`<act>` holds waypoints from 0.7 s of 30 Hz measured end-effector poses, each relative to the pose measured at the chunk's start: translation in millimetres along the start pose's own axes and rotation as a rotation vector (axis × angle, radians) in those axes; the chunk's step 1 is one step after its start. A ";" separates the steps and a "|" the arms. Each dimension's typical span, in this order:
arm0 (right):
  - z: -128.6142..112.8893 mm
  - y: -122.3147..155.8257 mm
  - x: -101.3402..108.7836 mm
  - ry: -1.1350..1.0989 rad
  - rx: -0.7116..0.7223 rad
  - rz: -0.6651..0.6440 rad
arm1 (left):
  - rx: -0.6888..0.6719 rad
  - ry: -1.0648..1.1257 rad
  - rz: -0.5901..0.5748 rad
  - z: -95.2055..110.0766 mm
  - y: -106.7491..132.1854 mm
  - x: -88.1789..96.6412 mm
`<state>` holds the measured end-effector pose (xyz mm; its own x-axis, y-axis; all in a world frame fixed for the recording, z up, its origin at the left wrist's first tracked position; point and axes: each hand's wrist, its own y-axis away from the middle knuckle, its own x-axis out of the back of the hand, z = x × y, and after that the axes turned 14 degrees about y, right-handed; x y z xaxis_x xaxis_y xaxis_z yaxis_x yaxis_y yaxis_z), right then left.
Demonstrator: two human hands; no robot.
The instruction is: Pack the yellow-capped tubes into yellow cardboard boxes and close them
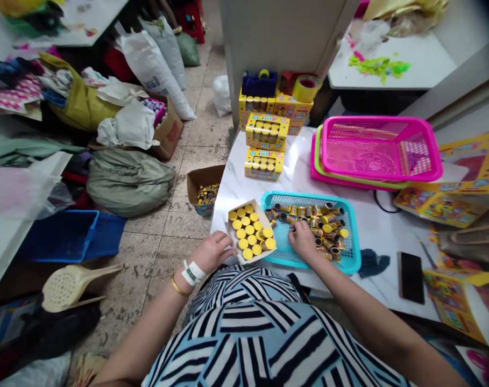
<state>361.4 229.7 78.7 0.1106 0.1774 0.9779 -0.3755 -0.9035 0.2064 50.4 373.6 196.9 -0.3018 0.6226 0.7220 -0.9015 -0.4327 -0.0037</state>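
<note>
A shallow open cardboard box (236, 256) sits at the table's front edge, filled with small yellow-capped bottles (250, 229) standing close together. My left hand (217, 248) is at the box's left side, fingers curled against its edge. To the right is a turquoise plastic basket (355, 236) with many more small bottles (317, 215), lying in different directions, some with dark ends up. Inside its left half is my right hand (303, 239), fingers bent and drawn together beside the pile. Anything between those fingertips is too small to make out.
Yellow printed packs (264, 164) stack behind the box, near a tape dispenser (259, 84). Pink baskets (425, 156) are nested at the back right. A phone (411, 277) and a dark cloth (373, 263) lie rightward. A carton of bottles (193, 185) stands left below the table.
</note>
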 end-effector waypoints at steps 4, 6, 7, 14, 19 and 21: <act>-14.1 -10.1 -2.5 -0.183 -0.236 -0.047 | 0.004 0.013 0.006 -1.2 0.3 -2.7; -27.3 -23.9 -1.5 -0.218 -0.286 -0.075 | 0.004 0.015 -0.005 -1.3 -1.7 -2.7; -33.5 -31.4 -0.4 -0.239 -0.297 -0.065 | 0.003 0.012 -0.012 -1.1 -3.2 -2.1; -35.7 -42.0 14.6 -0.313 -0.238 0.074 | -0.019 -0.017 -0.037 1.0 -12.4 3.2; -28.9 -6.1 28.0 0.084 -0.150 -0.375 | -0.037 -0.055 -0.050 0.3 -8.5 1.2; -34.2 5.6 31.5 0.188 -0.133 -0.489 | -0.039 -0.049 -0.056 -0.9 -7.1 0.3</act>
<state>331.3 243.6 111.8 0.1398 0.6429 0.7531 -0.4359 -0.6429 0.6298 56.4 377.5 196.6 -0.2361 0.6116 0.7551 -0.9281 -0.3722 0.0112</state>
